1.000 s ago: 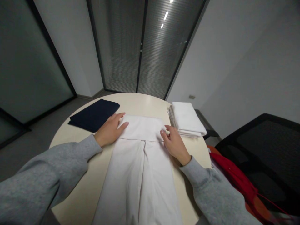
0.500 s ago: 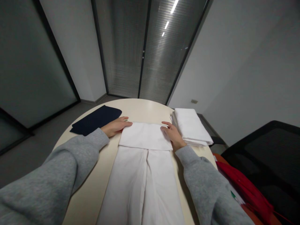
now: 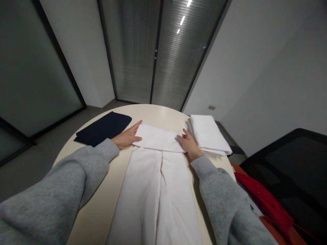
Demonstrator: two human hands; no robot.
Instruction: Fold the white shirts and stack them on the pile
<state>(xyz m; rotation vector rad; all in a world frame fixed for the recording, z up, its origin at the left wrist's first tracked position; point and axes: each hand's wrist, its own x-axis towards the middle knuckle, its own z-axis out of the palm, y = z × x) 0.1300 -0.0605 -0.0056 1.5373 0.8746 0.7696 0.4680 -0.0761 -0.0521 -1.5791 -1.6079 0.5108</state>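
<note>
A long white cloth garment point(image 3: 143, 190) runs from the bottom edge up the middle of the round table, its far end folded over into a flat band. At the left end of that band is my left hand point(image 3: 126, 136), thumb on top of the cloth and fingers behind it. My right hand point(image 3: 188, 143) grips the band's right end, with the thumb on the cloth and the index finger raised behind. The band's left part looks slightly lifted. Beside my left hand lies a folded dark navy cloth point(image 3: 103, 127). A folded white stack point(image 3: 209, 134) sits just right of my right hand.
The pale round table point(image 3: 155, 114) has its far rim close to a glass partition. A black mesh chair point(image 3: 293, 166) stands at the right, with a red item point(image 3: 263, 197) on an orange surface beside it. Another dark chair part shows behind the white stack.
The folded band has become narrower and tilts, its left end higher. My left hand has turned, its fingers pointing farther up. The view has shifted slightly.
</note>
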